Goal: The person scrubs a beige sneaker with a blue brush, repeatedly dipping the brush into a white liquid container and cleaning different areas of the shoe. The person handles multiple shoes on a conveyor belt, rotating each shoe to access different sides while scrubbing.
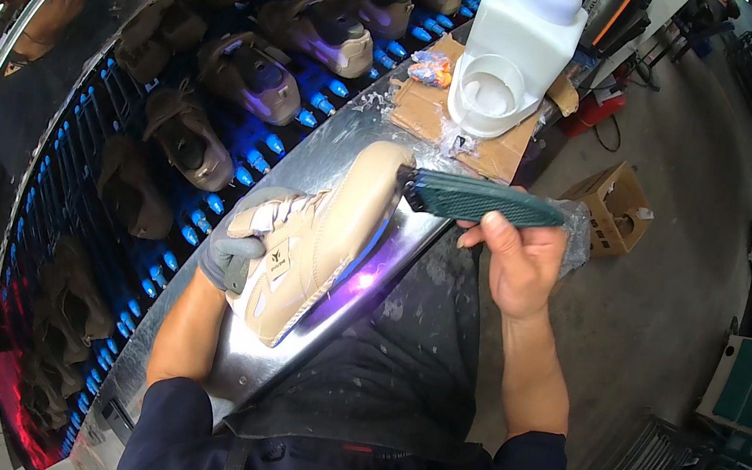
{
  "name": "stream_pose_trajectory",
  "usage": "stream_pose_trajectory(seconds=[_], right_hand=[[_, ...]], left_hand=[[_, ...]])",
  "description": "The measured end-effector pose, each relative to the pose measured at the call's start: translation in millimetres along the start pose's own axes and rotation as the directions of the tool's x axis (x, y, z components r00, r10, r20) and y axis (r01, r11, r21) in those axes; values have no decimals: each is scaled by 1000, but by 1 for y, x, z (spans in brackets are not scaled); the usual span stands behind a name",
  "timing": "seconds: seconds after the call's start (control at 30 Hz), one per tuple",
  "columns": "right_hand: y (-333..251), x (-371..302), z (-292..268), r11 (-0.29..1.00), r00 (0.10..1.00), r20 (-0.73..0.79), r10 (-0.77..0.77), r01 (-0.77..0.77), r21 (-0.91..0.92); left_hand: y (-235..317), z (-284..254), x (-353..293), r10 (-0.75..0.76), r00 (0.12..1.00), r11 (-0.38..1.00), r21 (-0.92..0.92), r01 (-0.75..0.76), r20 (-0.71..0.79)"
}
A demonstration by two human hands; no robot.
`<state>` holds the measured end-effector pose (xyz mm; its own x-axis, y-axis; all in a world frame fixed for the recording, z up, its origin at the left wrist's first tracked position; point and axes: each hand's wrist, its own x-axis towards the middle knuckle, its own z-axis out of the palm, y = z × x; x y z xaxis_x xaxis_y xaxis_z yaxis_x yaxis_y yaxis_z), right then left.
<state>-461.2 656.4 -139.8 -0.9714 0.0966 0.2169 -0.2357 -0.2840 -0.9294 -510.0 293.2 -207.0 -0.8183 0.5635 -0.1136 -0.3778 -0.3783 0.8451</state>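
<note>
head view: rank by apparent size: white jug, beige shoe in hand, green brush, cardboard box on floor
1. beige shoe and white jug: look alike; jug cut off at the top edge, so unranked.
2. green brush
3. cardboard box: smallest, but farther from the camera, so unsure.

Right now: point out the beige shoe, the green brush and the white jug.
beige shoe point(321, 246): head view, on its side panel.
green brush point(478, 200): head view, mid handle.
white jug point(522, 38): head view, on its front wall.
</note>
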Motion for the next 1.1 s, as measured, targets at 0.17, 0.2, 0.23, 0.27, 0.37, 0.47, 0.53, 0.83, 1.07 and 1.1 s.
stream_pose_trajectory(seconds=[0.17, 0.2, 0.23, 0.27, 0.37, 0.47, 0.53, 0.83, 1.07, 1.1], right_hand=[[-17, 11, -13, 999, 994, 105, -2, 6, -31], [-17, 15, -13, 999, 999, 36, 18, -17, -40], [-15, 19, -16, 998, 998, 40, 41, -39, -49], [-15, 23, -18, 996, 997, 51, 64, -61, -58], [-14, 24, -20, 997, 994, 79, 75, -73, -32], [-17, 21, -17, 999, 994, 104, 15, -10, -50], [-23, 17, -13, 995, 993, 120, -2, 14, -101], [-39, 4, 1, 824, 900, 330, -287, 407, -394], [-49, 0, 11, 748, 843, 440, -311, 503, -434], [-45, 1, 9, 727, 819, 457, -347, 542, -421]], left_hand=[[-2, -9, 3, -25, 999, 992, 123, 19, 45], [-1, -5, 4, -36, 998, 993, 110, 31, 44], [0, -1, 4, -48, 998, 994, 97, 43, 44], [1, 0, 3, -54, 998, 995, 83, 50, 40], [-1, -10, 6, -87, 992, 992, 99, 77, 97], [-4, -9, 5, -68, 996, 994, 95, 62, 60], [-3, -14, 9, -78, 990, 990, 125, 63, 117], [3, -8, 12, -77, 991, 991, 114, 65, 106], [2, -5, 13, -50, 997, 992, 119, 42, 67], [5, 1, 12, -60, 997, 993, 105, 54, 52]])
